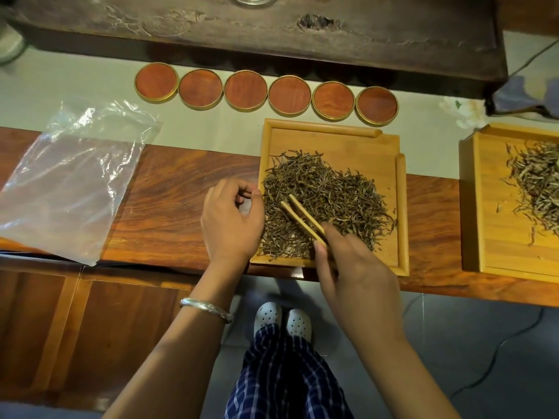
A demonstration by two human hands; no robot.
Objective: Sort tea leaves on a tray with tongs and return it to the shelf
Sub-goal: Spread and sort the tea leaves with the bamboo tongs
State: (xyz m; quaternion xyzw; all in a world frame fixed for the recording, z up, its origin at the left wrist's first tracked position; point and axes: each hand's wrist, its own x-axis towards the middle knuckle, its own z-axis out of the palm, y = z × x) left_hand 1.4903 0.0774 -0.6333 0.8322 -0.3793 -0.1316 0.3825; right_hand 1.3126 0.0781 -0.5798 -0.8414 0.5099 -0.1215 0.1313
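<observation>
Reddish-brown wooden counter [169,207], strongly grained, runs left to right; pale cloth runner [211,128] lies along its far side, against a dark carved wooden block [272,28].

Bamboo tray [335,140], square, low rim: sits on the counter's near edge, its far part on the runner. Holds a heap of dark, wiry tea leaves [326,201], spread from centre to near-left corner.

Bamboo tongs [302,217]: tips slightly apart, resting in the leaves at the heap's left side.

Right hand [354,267]: thumb and fingers curled round the near end of the tongs, covering the tray's near rim.

Left hand [231,219]: at the tray's left rim, fingers curled inward, thumb tip near fingertips; whether it pinches a leaf cannot be told. Silver bangle [205,308] on the wrist.

Six round wooden coasters [266,93], brass-rimmed: one row on the runner, just beyond the tray.

Clear plastic bag [69,179]: flat, crumpled, at far left, well apart from the tray.

Second bamboo tray [481,207] with paler leaves: at right, cut off by the frame edge.

Grey floor [453,343] below, with a dark cable [496,349], white perforated clogs [284,320] and blue checked trousers [281,373].

Glass object at the top edge: cropped, unidentifiable.
</observation>
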